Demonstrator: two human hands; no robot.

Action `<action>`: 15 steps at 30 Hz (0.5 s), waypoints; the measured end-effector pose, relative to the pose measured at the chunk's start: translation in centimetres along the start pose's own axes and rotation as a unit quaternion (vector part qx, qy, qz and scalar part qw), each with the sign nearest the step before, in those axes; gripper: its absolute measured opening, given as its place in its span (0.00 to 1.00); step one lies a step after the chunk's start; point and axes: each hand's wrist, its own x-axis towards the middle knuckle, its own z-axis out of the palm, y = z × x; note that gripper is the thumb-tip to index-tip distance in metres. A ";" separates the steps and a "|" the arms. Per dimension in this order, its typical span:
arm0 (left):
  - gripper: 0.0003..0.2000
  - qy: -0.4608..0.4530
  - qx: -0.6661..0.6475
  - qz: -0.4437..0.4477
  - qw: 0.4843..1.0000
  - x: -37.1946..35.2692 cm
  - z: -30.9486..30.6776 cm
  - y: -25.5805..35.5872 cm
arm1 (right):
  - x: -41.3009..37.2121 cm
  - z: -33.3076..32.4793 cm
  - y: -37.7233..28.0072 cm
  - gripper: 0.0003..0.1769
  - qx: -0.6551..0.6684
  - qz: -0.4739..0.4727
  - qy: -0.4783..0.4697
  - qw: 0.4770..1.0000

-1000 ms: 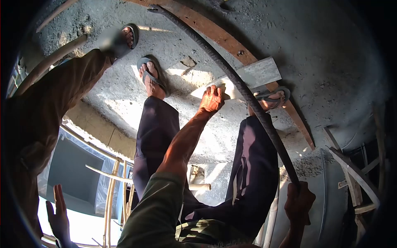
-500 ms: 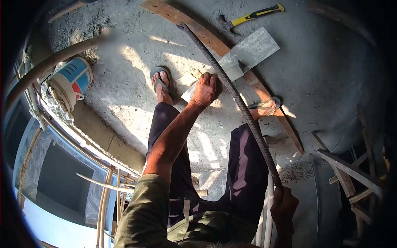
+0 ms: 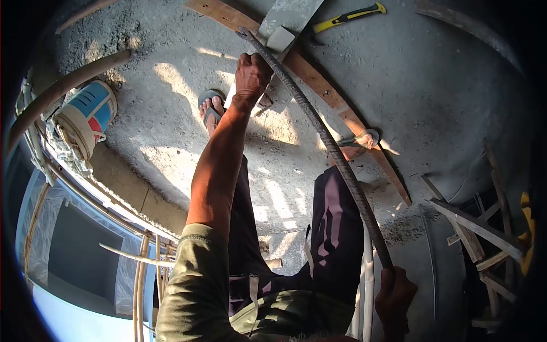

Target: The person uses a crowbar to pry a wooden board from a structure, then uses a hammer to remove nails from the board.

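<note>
So the long flat grey board (image 3: 290, 16) is near the top of the view, crossing over a reddish-brown wooden plank (image 3: 333, 101), with a small pale block (image 3: 280, 39) on it. The left hand (image 3: 252, 75) is closed in a fist at the board's near end, though what exactly the fingers grip is hidden. The right hand (image 3: 394, 289) is wrapped tight around the lower end of a long dark ribbed rod (image 3: 319, 130), which slants up past the left fist. Just beside the board there's a yellow-and-black handle (image 3: 350, 18). Further out: a white, blue and red bucket (image 3: 94, 114) off left, some loose wood pieces (image 3: 474, 225) at right, all around a rough grey concrete floor (image 3: 444, 102).
</note>
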 end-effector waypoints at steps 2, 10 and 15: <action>0.10 0.005 -0.006 -0.014 1.000 0.5 0.0 -0.1 | -0.2 -0.6 -0.4 0.14 -0.005 0.001 -0.012 1.000; 0.08 -0.075 0.071 0.048 0.993 0.9 0.4 -2.6 | -0.2 -4.9 -3.0 0.10 -0.024 0.006 -0.019 1.000; 0.10 -0.088 0.089 0.079 0.989 1.2 0.0 -3.4 | -0.1 -5.2 -3.3 0.17 -0.044 0.013 -0.016 0.999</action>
